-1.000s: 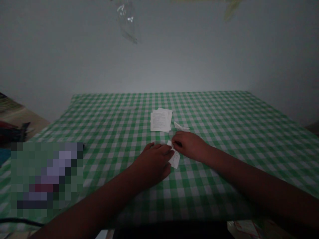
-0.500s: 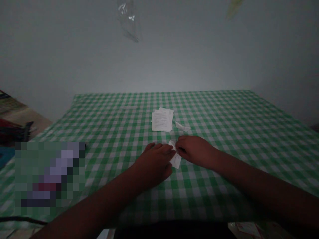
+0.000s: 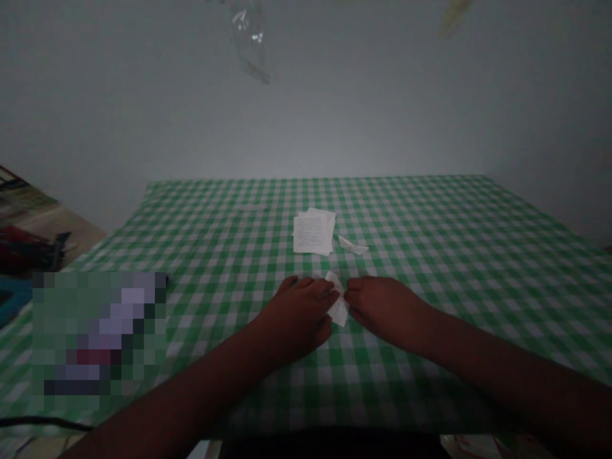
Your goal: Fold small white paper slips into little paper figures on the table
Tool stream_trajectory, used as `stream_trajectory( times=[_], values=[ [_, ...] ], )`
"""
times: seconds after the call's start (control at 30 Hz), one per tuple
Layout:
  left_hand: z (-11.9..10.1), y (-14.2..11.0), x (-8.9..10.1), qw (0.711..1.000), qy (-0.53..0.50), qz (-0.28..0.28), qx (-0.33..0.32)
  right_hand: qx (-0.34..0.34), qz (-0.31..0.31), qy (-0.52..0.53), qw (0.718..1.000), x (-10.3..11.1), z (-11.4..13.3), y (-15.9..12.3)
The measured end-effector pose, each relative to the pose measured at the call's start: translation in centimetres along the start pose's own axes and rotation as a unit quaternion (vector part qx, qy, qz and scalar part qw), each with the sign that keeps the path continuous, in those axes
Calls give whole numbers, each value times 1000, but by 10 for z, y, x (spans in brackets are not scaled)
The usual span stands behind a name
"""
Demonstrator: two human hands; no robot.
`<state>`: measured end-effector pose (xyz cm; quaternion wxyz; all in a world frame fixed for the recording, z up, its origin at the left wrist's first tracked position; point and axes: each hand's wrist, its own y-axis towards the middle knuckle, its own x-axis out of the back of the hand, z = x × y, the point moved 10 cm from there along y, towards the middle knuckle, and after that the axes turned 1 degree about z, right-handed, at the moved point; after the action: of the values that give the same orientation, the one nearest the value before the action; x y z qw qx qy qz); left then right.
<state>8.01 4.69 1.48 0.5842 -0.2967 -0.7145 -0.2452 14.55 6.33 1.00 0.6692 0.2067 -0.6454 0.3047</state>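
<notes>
One flimsy, featherlight folded paper slip (image 3: pixel 338 312) sits on the gingham tabletop (image 3: pixel 430 223), best pinched by its edge, with the fingers of my left hand (image 3: pixel 294 319) and right hand (image 3: pixel 387 310) closed in narrowly from both sides, though it's too dim to confirm a grip, plus one stack of printed sheets (image 3: pixel 313 231) and one folded scrap (image 3: pixel 354 245) just beyond.

Both the left arm (image 3: pixel 182 389) and the right arm (image 3: pixel 502 363) are bare and long, and they run right out of the view. The left hand (image 3: pixel 294 319) and the right hand (image 3: pixel 387 309) are bare too, with round fingers (image 3: pixel 310 287). At the bottom edge, a dark shape (image 3: pixel 335 443) may be the person's top, but it is too dim to tell
</notes>
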Motion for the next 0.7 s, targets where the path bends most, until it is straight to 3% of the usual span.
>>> stream_trajectory(
  times=[0.1,0.3,0.7],
  values=[
    [0,0,-1,1000,-1,0,0,4,5,4,1000,2,2,-2],
    [1,-2,-3,1000,0,1,2,34,-45,30,998,9,2,-3],
    [1,-2,-2,1000,2,-7,-3,-8,-90,42,995,4,-24,27]
  ],
)
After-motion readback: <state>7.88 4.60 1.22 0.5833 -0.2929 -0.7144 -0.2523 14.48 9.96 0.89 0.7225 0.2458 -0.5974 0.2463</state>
